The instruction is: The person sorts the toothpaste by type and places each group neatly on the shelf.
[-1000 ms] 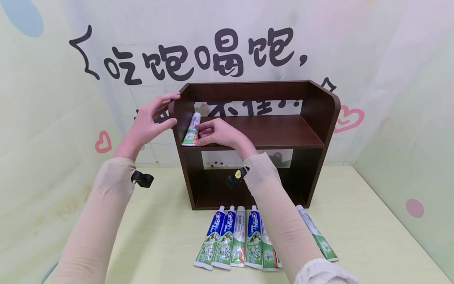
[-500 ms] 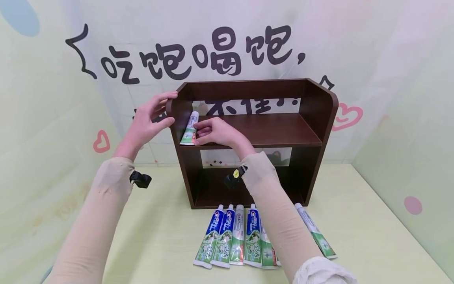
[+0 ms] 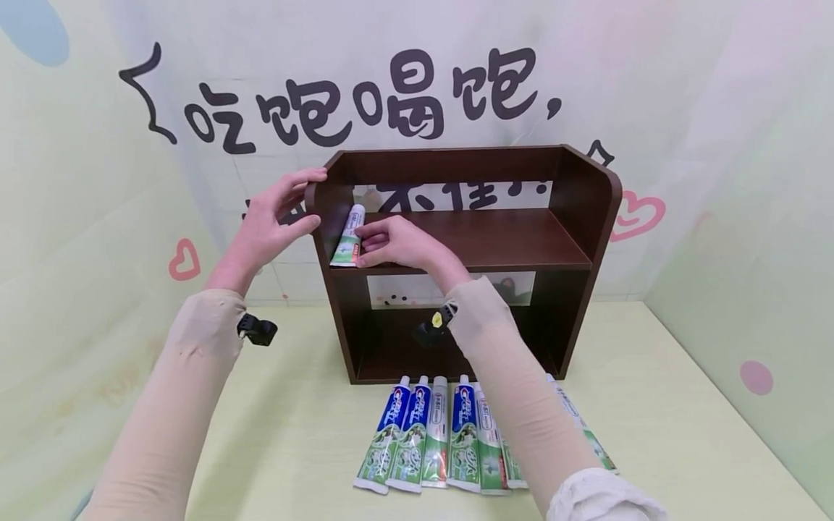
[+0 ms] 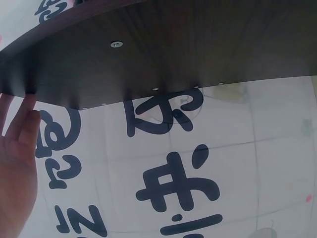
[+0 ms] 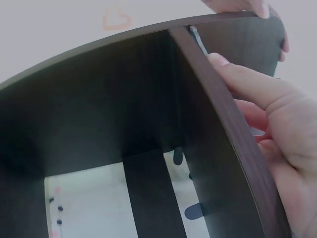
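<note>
A white-and-green toothpaste tube (image 3: 350, 237) lies on the upper board of a dark brown two-tier shelf (image 3: 515, 239), against its left side panel, cap toward the back. My right hand (image 3: 400, 244) holds the tube by its right edge, thumb near the flat end and bent fingers farther up. In the right wrist view the thumb (image 5: 247, 82) is at the board's front edge, and only a sliver of the tube shows. My left hand (image 3: 267, 224) rests against the outside of the left panel, its fingers (image 4: 25, 121) extended to the wood in the left wrist view.
On the pale table (image 3: 280, 420) in front of the shelf lies a row of several toothpaste tubes, among them a blue-and-green tube (image 3: 384, 441) and a white-and-green tube (image 3: 436, 434). My right forearm (image 3: 521, 391) covers part of the row. A printed cloth (image 3: 260, 43) hangs behind.
The right forearm has shifted slightly right over the tubes on the table, covering more of the rightmost one. Both hands stay at the shelf, and the head view has drifted a little.
</note>
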### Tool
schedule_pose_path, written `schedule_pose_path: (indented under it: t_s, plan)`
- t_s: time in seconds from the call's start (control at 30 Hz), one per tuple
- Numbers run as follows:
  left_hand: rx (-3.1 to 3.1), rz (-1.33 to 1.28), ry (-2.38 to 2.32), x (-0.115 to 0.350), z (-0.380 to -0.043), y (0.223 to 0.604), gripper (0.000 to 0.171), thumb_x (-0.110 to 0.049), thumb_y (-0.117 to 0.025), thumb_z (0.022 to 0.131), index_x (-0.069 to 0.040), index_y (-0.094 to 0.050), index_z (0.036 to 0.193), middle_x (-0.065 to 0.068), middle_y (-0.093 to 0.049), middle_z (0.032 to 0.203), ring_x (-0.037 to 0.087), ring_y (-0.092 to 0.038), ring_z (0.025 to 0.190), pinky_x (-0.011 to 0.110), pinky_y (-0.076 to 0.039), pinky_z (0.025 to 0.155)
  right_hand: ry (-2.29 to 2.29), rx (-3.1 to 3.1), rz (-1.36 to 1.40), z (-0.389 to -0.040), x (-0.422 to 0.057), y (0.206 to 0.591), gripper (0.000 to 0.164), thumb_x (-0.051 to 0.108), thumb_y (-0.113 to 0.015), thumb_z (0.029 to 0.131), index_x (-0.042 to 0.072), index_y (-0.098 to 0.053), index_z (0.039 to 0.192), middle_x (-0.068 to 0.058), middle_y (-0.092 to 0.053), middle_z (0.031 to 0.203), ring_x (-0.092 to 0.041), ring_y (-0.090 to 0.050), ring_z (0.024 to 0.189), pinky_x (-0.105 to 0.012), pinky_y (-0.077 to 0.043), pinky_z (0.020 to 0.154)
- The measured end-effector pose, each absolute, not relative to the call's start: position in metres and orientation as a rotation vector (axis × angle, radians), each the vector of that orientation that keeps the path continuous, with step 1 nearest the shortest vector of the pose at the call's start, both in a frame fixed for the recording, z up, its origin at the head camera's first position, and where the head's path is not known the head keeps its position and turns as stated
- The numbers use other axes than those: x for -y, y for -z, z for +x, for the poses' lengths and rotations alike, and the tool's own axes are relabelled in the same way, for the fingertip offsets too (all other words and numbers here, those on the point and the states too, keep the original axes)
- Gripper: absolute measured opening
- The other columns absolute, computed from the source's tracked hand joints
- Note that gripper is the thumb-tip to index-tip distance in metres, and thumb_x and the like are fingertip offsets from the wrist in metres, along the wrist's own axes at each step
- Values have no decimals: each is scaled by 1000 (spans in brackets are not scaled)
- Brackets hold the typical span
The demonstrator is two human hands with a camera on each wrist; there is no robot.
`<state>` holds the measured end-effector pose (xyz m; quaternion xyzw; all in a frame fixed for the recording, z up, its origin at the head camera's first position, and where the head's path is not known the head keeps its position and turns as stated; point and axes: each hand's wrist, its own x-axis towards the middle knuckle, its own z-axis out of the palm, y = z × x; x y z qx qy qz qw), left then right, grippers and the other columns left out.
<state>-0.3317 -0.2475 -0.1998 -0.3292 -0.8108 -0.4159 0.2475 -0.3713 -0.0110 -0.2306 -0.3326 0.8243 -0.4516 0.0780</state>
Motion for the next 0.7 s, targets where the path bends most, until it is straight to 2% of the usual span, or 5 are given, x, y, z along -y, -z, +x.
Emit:
schedule_pose_path:
  t_s: [0.07, 0.23, 0.5, 0.7]
  plan:
    - [2208, -899, 1125, 250, -339, 202, 57, -2, -67, 88, -17, -53, 141, 5, -51, 148, 18, -51, 135, 20, -42, 114, 1342, -2475, -1008, -371, 10, 231, 60, 16, -76, 85, 8, -55, 141, -11, -63, 135, -18, -64, 120, -28, -52, 106]
    - [2230, -882, 1111, 249, -336, 201, 57, -3, -67, 88, -17, -53, 141, 3, -51, 148, 19, -52, 135, 18, -42, 113, 1353, -2479, -1006, -369, 9, 230, 59, 17, -77, 84, 7, -56, 139, -11, -65, 133, -17, -65, 118, -27, -53, 104]
    - [2231, -858, 1080, 250, -336, 201, 57, -1, -67, 87, -16, -54, 141, 2, -50, 150, 20, -54, 133, 13, -44, 109, 1278, -2587, -1095, -364, 0, 220, 62, 26, -75, 87, 8, -53, 142, -10, -66, 132, -16, -65, 118, -28, -52, 105]
    - [2248, -854, 1086, 242, -324, 195, 55, 0, -65, 88, -12, -53, 141, 6, -50, 150, 23, -53, 134, 14, -43, 110, 1338, -2658, -1088, -353, -29, 208, 54, 25, -75, 88, 11, -58, 137, -8, -65, 132, -16, -64, 118, -30, -52, 105]
